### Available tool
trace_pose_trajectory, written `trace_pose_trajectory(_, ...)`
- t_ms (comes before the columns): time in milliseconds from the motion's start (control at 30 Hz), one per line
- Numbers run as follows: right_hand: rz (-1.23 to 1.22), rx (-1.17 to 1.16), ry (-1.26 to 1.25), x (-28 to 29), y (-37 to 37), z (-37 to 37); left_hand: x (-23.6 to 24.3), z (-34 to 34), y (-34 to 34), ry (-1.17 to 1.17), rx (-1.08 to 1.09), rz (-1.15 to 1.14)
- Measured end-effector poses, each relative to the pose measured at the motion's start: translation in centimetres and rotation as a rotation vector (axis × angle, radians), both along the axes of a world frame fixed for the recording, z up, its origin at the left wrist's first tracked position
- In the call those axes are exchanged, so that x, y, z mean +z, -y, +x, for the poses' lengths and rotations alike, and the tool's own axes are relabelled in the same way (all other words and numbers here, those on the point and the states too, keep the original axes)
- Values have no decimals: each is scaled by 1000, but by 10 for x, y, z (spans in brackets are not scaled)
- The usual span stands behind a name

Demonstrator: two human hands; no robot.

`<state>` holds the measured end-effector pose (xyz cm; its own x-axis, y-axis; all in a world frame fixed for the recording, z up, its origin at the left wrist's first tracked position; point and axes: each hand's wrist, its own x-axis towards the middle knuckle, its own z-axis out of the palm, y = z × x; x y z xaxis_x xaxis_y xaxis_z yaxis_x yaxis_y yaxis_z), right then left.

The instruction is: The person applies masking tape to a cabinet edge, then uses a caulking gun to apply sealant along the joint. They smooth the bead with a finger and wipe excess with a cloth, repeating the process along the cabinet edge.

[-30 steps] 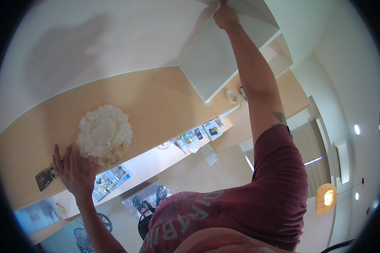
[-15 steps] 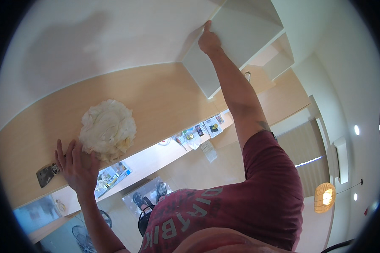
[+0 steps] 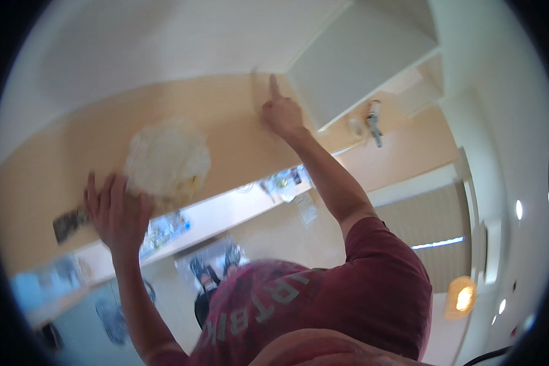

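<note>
My right hand (image 3: pixel 282 114) points with its index finger stretched out toward the seam where the pale wood shelf (image 3: pixel 238 146) meets the white wall, beside the white box-like cabinet (image 3: pixel 363 58). Its other fingers look folded, with nothing seen in them. My left hand (image 3: pixel 121 213) lies with fingers spread at the front edge of the shelf. Right beside it sits a crumpled white cloth (image 3: pixel 168 160), blurred, with a yellowish patch. A scraper (image 3: pixel 69 226) with a dark blade pokes out past the left hand's fingers; its handle end is hidden by the hand.
Beyond the cabinet, a tool with a white tube and dark handle (image 3: pixel 374 124) lies on the wood surface. Lower down, a white counter (image 3: pixel 216 216) carries papers and small items. A fan (image 3: pixel 111 320) stands on the floor below. A woven lamp (image 3: pixel 461 298) glows at the right.
My right hand has come down and left from the cabinet's upper edge to the shelf-wall seam. The view has shifted, bringing the tube tool into sight. My left hand stays by the cloth.
</note>
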<state>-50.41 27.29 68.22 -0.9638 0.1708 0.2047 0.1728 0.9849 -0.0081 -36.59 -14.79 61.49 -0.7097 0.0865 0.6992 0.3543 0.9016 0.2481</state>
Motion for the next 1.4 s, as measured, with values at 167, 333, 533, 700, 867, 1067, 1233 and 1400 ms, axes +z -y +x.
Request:
trace_pose_trajectory(167,-629,757,-22,-7,88,51,11,1,6,92,16,-49)
trace_pose_trajectory(333,-770,946,274,-1,130,29,11,1,8,99,10,-59)
trace_pose_trajectory(533,-312,1146,-30,-18,117,17,8,-1,8,72,-2,-20)
trace_pose_trajectory(700,-243,1276,-15,-13,88,6,9,-1,7,63,-11,-9)
trace_pose_trajectory(867,-164,1238,-53,-8,59,26,14,-4,0,93,-55,-46)
trace_pose_trajectory(1067,-430,935,-393,-9,11,59,9,6,26,57,-120,272)
trace_pose_trajectory(1233,-816,537,-540,-40,-64,95,109,-57,-102,-168,-398,219)
trace_pose_trajectory(1400,-657,574,-703,-36,-51,102,227,-153,-261,-154,-673,549)
